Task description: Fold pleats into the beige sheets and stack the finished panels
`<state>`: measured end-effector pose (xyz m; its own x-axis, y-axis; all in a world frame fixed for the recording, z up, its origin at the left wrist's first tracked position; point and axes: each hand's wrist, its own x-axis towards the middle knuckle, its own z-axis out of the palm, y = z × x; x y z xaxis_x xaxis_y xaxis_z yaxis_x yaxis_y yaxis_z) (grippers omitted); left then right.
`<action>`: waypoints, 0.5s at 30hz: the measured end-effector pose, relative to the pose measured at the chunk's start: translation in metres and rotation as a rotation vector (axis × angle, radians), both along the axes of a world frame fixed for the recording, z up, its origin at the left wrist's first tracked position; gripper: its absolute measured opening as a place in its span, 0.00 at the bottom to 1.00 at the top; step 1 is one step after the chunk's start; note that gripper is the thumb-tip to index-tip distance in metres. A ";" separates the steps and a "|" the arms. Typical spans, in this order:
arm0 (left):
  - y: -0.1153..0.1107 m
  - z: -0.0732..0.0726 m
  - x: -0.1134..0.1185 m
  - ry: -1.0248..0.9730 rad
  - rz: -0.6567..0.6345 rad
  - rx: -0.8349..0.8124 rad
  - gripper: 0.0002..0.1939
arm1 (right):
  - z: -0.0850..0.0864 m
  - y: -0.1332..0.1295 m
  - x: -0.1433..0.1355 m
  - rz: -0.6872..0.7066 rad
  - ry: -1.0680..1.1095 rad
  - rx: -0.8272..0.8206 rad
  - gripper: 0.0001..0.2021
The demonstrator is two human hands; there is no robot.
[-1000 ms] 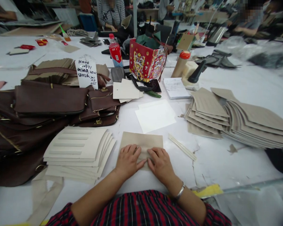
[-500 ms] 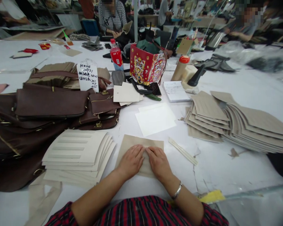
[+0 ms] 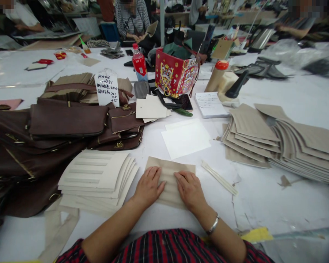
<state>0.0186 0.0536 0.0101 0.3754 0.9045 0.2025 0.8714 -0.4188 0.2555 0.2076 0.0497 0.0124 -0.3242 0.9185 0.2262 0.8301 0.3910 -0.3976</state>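
A tan rectangular sheet [image 3: 168, 182] lies flat on the white table in front of me, with faint ridges running across it. My left hand [image 3: 150, 185] rests flat on its left part, fingers stretched forward and thumb out to the side. On its right part lies my right hand [image 3: 189, 188], palm down with the fingers extended. Bare sheet shows between the two hands. Left of it is a fanned stack of cream panels [image 3: 91, 175] with strips across the top one. Thin pale strips [image 3: 219, 178] lie to the right.
Brown leather bags [image 3: 68, 120] fill the left side. Fanned tan panels [image 3: 254, 133] lie at the right. Ahead are white sheets [image 3: 185, 138], a notepad [image 3: 210, 105], a red box [image 3: 170, 73] and a bottle [image 3: 139, 63]. Other people sit across the table.
My hands have moved apart, from nearly touching at the sheet's middle out toward its left and right sides. The whole view has shifted slightly.
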 end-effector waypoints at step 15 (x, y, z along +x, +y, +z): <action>0.019 0.000 0.019 0.018 -0.262 0.195 0.17 | 0.007 0.021 0.003 0.032 -0.020 0.093 0.15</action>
<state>0.0380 0.0726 0.0098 0.5951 0.7216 0.3537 0.7313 -0.6688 0.1341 0.2104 0.0702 0.0195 -0.3586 0.8828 0.3034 0.8240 0.4521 -0.3416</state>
